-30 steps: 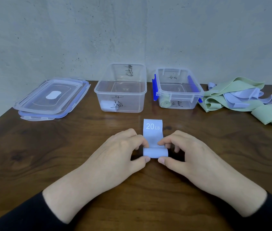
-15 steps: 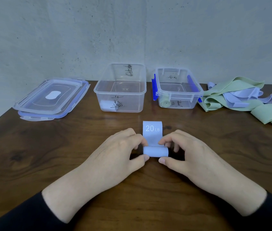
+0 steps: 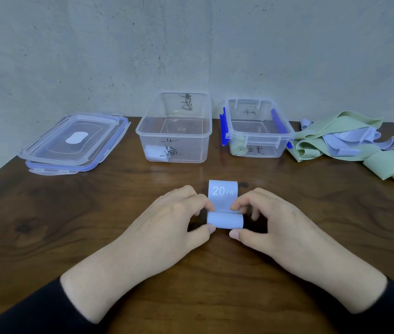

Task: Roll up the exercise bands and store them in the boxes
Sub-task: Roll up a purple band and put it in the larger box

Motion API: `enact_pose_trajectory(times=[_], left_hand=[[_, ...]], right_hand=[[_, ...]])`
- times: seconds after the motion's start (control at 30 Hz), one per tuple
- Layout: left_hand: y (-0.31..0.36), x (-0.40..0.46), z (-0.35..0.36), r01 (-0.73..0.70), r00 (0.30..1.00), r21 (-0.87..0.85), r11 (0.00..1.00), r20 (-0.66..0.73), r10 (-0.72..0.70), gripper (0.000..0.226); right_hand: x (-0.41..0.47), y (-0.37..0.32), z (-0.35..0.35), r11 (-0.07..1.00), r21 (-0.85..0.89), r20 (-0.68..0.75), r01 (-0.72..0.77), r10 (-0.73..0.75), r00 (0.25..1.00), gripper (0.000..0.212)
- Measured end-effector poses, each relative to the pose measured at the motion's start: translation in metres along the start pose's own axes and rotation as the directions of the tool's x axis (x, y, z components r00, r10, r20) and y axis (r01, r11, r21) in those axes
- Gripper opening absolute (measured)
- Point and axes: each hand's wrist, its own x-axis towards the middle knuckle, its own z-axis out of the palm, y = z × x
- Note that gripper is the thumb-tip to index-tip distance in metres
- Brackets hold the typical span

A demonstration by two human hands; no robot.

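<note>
- A person's left hand (image 3: pixel 172 220) and right hand (image 3: pixel 270 220) pinch the two ends of a pale blue exercise band (image 3: pixel 224 219), thumbs on the near side and fingertips curled over the far side of the roll.
- The roll lies on the wooden tabletop (image 3: pixel 70 225) at centre, near the viewer; a short flat tail marked "20 LB" runs away from it toward the far side.
- Judged from here, the roll could spring open if either pinch slackens before the tail is wound in, as the band looks elastic.
- Uneven pressure from the two hands could skew the roll into a cone, which would sit poorly in a box.
- Both forearms, in dark sleeves, reach in from the near edge and angle inward, wrists low over the wood.
- On the far side, a larger clear box (image 3: pixel 174 131) holds one pale rolled band at its near left corner; right of it, a smaller box with blue clips (image 3: pixel 258 131) holds a green roll.
- Two stacked lids (image 3: pixel 75 141) rest far left.
- A loose heap of green and blue bands (image 3: pixel 350 143) waits far right, so much of the task seems left.
</note>
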Motion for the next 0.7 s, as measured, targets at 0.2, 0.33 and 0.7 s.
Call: enact_pose_trajectory(times=[0.2, 0.33, 0.7], left_hand=[[-0.0008, 0.0014, 0.0003, 0.012, 1.000, 0.007, 1.000, 0.002, -0.012, 0.032], [-0.0007, 0.0005, -0.0001, 0.002, 1.000, 0.010, 1.000, 0.005, -0.002, 0.027], [0.0002, 0.0019, -0.0009, 0.011, 1.000, 0.010, 1.000, 0.006, -0.011, 0.033]], right_hand=[[-0.0016, -0.0011, -0.0009, 1.000, -0.013, -0.006, 0.005, -0.005, 1.000, 0.012], [-0.0015, -0.0011, -0.0005, 1.000, 0.004, 0.002, -0.004, 0.004, 1.000, 0.010], [-0.0016, -0.0008, -0.0015, 1.000, -0.014, 0.000, 0.000, 0.000, 1.000, 0.011]])
